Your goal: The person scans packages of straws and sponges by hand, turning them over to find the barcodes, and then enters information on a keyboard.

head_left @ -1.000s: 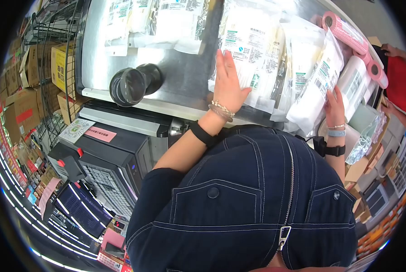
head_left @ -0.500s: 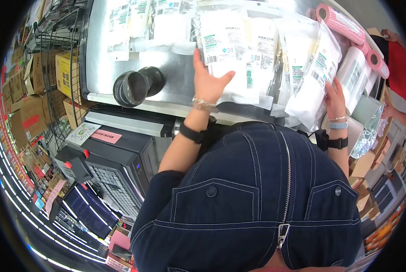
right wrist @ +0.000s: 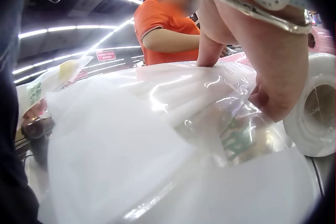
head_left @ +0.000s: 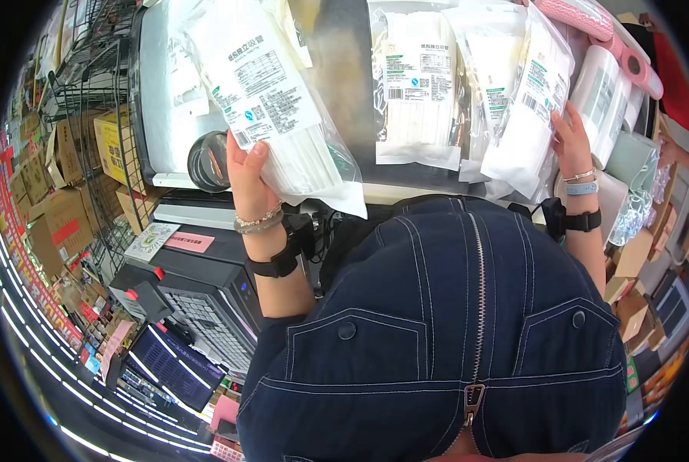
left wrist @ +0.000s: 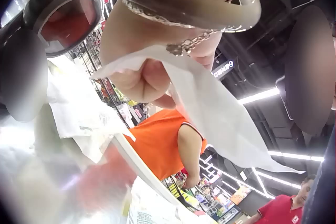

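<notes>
Nearby, black cups (head_left: 208, 162) behind left hand (head_left: 246, 175) pinching straw packet (head_left: 271, 92), more packets (head_left: 418, 85) alongside

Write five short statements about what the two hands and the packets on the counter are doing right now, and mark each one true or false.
1. The left hand holds a clear packet of white straws lifted off the counter. True.
2. The right hand is empty and hangs away from everything. False: it rests on another white packet at the counter's right.
3. A dark round scanner sits beside the left hand. True.
4. The pink rolls lie at the left edge. False: they are at the far right.
5. More packets lie on the metal counter. True.
</notes>
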The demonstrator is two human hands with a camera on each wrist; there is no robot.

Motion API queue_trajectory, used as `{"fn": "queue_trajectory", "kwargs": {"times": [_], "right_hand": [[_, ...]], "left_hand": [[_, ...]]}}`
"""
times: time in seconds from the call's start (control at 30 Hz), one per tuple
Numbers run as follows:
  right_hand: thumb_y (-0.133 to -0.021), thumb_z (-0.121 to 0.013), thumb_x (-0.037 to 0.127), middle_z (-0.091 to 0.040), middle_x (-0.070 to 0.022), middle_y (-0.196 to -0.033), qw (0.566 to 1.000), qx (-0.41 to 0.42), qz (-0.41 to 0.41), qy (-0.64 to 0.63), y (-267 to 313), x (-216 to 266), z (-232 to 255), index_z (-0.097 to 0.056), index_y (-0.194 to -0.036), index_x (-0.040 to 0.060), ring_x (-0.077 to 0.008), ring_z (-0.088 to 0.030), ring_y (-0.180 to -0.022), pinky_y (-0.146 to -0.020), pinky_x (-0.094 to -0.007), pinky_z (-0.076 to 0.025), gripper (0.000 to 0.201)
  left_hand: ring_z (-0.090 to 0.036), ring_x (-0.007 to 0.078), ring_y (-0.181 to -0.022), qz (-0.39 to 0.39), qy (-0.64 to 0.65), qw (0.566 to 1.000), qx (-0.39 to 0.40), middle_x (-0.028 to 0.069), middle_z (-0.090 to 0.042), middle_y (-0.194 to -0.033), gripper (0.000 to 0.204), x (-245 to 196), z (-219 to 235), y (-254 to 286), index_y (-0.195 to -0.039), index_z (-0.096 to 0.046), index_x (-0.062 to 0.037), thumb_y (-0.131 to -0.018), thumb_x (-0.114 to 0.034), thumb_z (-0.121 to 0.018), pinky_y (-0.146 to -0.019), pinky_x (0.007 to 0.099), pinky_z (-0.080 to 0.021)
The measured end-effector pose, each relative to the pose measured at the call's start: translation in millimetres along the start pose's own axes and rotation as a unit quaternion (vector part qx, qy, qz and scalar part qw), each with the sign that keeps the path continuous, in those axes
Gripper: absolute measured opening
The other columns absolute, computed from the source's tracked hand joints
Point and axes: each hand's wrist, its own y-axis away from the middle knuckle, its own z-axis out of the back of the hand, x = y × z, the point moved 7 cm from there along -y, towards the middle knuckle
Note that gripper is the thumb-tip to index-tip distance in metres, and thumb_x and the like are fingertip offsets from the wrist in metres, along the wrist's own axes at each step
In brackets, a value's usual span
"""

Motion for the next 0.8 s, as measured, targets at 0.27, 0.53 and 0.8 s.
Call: {"fn": "queue_trajectory", "kwargs": {"times": [0.27,0.53,0.8], "right_hand": [[-0.079,-0.062,0.021,-0.056,-0.0063,-0.103,1.000,0.023,0.006,-0.019,-6,-5,3,-0.023,-0.132,0.0025,-0.0129,-0.053,-0.091,-0.073,-0.0285,-0.041,0.069],[-0.080,-0.060,0.016,-0.057,-0.0081,-0.101,0.998,0.042,0.014,-0.048,-7,-4,1,-0.021,-0.132,0.0011,-0.0142,-0.055,-0.088,-0.072,-0.0280,-0.045,0.067],[-0.079,-0.061,0.011,-0.056,-0.0087,-0.105,0.990,0.080,0.033,-0.111,-6,0,-1,-0.023,-0.129,-0.0014,-0.0152,-0.055,-0.093,-0.078,-0.0282,-0.044,0.064]], "left_hand": [[-0.049,0.0199,-0.105,0.012,-0.025,0.999,0.024,0.0119,-0.050,-0.115,0.058,15,-3,-2,-0.123,-0.034,0.0025,-0.074,-0.012,-0.059,-0.091,0.0311,-0.037],[-0.048,0.0218,-0.108,0.031,-0.023,0.998,0.050,0.0144,-0.047,-0.119,0.056,28,-11,-6,-0.125,-0.031,0.0040,-0.076,-0.009,-0.054,-0.092,0.0324,-0.037],[-0.046,0.0221,-0.110,0.049,-0.044,0.996,0.053,0.0149,-0.046,-0.120,0.057,33,-13,-9,-0.127,-0.028,0.0036,-0.077,-0.008,-0.054,-0.093,0.0329,-0.036]]}}
